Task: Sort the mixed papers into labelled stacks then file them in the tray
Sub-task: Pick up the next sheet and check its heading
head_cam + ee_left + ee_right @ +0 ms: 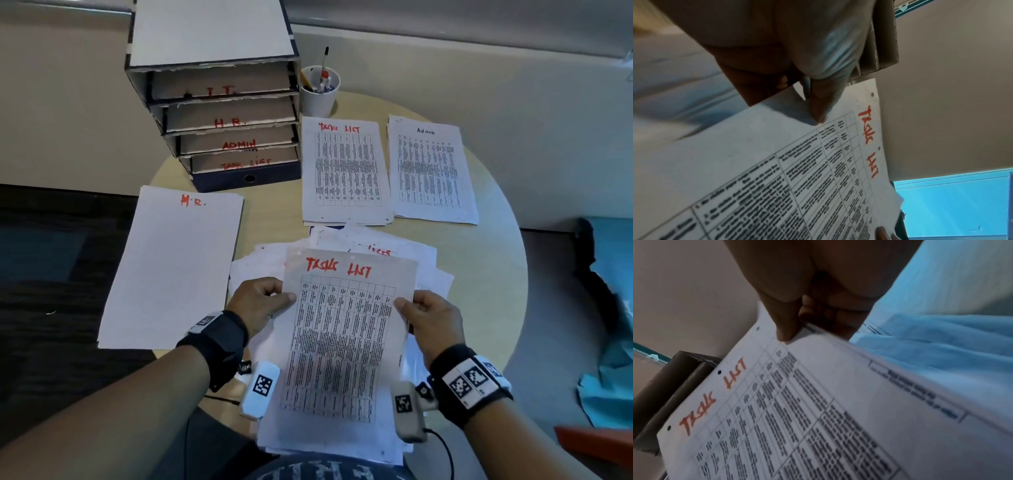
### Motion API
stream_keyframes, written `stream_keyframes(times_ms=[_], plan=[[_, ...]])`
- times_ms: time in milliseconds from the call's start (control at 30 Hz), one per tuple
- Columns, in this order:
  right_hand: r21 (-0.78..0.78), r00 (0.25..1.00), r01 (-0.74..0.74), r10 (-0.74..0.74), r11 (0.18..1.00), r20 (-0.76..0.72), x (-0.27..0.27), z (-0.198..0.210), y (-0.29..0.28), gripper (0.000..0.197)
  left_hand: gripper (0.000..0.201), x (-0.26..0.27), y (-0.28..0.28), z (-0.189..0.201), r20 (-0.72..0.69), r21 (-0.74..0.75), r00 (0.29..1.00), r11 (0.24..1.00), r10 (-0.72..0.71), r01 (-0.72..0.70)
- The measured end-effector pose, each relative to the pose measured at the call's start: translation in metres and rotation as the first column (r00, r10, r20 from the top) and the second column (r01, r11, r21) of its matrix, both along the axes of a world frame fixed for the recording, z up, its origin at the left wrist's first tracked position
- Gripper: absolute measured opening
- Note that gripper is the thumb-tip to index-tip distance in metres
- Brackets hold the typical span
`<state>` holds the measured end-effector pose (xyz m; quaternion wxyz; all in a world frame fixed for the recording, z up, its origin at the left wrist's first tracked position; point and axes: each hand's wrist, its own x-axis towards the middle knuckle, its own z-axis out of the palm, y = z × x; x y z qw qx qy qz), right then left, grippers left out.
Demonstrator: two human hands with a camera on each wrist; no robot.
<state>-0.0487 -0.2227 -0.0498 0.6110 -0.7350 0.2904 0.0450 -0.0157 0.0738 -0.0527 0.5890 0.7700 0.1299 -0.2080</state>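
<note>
Both hands hold up a sheaf of papers [337, 346] whose top sheet has a printed table and "Tasks List" in red. My left hand [263, 303] pinches its left edge with the thumb on top [818, 112]. My right hand [423, 317] pinches the right edge, thumb on the sheet [786, 331]. More mixed sheets [424, 260] lie under it on the round table [493, 274]. Sorted stacks lie flat: "H.R." [171, 267] at left, "Tasks List" [346, 171] and "Admin" [431, 171] at the back. The cardboard filing tray [219, 113] has shelves marked I.T., H.R., Admin, Tasks List.
A white cup with pens [319, 92] stands right of the tray. A wall partition runs behind the table. Blue cloth [613, 308] lies off the table's right edge. The H.R. stack overhangs the table's left edge.
</note>
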Motion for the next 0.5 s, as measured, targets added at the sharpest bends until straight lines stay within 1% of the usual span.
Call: stream_keyframes(times_ms=[67,133,167,233,333,367,433,500], plan=[[0.066,1.0,-0.006,0.006,0.998,-0.009,-0.003,0.001,-0.005,0.018,0.029,-0.001,0.005,-0.005,-0.026,0.013,1.0,1.0,0.017,-0.017],[0.107,1.0,-0.017,0.018,0.994,-0.013,-0.005,0.002,-0.008,0.016,0.024,-0.002,0.006,-0.007,-0.039,0.017,0.999,1.0,0.015,-0.015],[0.142,1.0,0.002,-0.001,0.99,-0.01,-0.006,0.002,-0.009,0.014,0.021,-0.002,0.006,-0.008,-0.037,0.02,0.999,1.0,0.012,-0.011],[0.228,0.996,0.085,-0.087,0.97,-0.001,-0.005,0.0,-0.012,0.013,0.02,-0.002,0.006,-0.007,-0.024,0.04,1.0,0.999,0.005,-0.004],[0.344,0.972,0.212,-0.232,0.915,0.02,-0.001,0.002,-0.022,0.013,0.011,-0.002,0.006,-0.001,0.029,0.086,0.999,0.996,-0.025,0.022],[0.38,0.965,0.229,-0.26,0.896,0.033,0.001,0.004,-0.026,0.011,0.014,-0.003,0.006,0.001,0.056,0.107,0.997,0.993,-0.049,0.043],[0.421,0.954,0.241,-0.292,0.874,0.061,0.004,0.007,-0.031,0.012,0.032,-0.005,0.006,0.004,0.099,0.132,0.992,0.989,-0.08,0.067],[0.378,0.954,0.238,-0.288,0.894,0.081,0.006,0.008,-0.034,0.021,0.04,-0.007,0.005,0.007,0.104,0.11,0.991,0.991,-0.085,0.073]])
